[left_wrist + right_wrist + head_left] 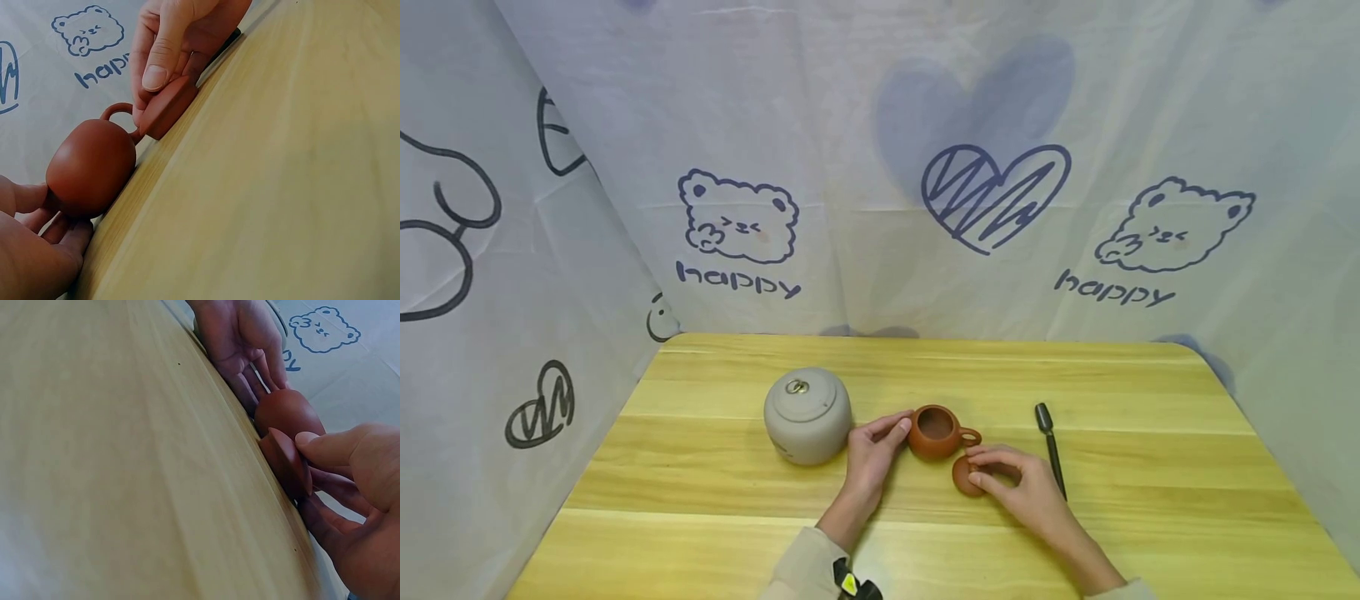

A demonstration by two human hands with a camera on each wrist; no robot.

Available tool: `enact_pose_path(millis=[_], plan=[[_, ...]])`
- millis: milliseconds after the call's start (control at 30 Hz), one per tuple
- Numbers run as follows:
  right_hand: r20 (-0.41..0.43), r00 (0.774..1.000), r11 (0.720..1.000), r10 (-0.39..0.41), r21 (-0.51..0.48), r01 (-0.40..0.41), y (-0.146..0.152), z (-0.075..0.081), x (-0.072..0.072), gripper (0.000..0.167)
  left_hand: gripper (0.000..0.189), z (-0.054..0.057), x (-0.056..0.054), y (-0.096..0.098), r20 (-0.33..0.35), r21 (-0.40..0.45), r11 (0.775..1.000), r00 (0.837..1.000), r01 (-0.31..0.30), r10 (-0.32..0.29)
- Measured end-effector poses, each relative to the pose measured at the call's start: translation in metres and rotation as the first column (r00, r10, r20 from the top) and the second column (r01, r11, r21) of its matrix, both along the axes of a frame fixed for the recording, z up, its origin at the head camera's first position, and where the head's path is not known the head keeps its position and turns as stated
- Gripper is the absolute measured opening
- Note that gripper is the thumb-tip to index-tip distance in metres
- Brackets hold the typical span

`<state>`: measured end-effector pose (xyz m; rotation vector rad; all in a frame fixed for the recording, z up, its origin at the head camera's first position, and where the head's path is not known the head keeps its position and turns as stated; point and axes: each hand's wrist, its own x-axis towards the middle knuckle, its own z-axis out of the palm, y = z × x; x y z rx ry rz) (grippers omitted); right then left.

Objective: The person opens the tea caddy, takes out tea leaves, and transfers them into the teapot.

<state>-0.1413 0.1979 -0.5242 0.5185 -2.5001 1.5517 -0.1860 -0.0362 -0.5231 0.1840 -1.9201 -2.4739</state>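
Teapot [931,448]: uncovered on the tabletop [1150,467], handle rightward.
Left hand [872,457]: grips the teapot opposite its handle.
Right hand [1028,485]: pinches the lid [964,477] from above, just beside the teapot.
Step in hand: apparently handling the lid while steadying the teapot; lifting or setting down cannot be told.
Next move: probably calls for a secure pinch and a steady teapot.
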Motion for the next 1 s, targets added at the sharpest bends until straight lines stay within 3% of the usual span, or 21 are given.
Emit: enact_pose_path(millis=[667,867,1000], plan=[[0.003,1.0,1.0,0.009,-0.022,-0.009,0.002,-0.001,0.0,0.022,0.024,0.001,0.002,0.002,-0.013,-0.018,1.0,1.0,-0.013,0.013],[-0.043,0.999,0.999,-0.033,-0.028,0.032,0.003,0.004,0.0,0.02,0.025,0.001,0.004,0.004,-0.043,-0.051,0.999,0.999,-0.015,0.012],[-0.061,0.998,0.998,-0.019,-0.053,0.016,0.003,0.009,0.0,0.018,0.026,0.004,0.005,0.002,-0.052,-0.073,0.997,0.998,-0.027,0.023]])
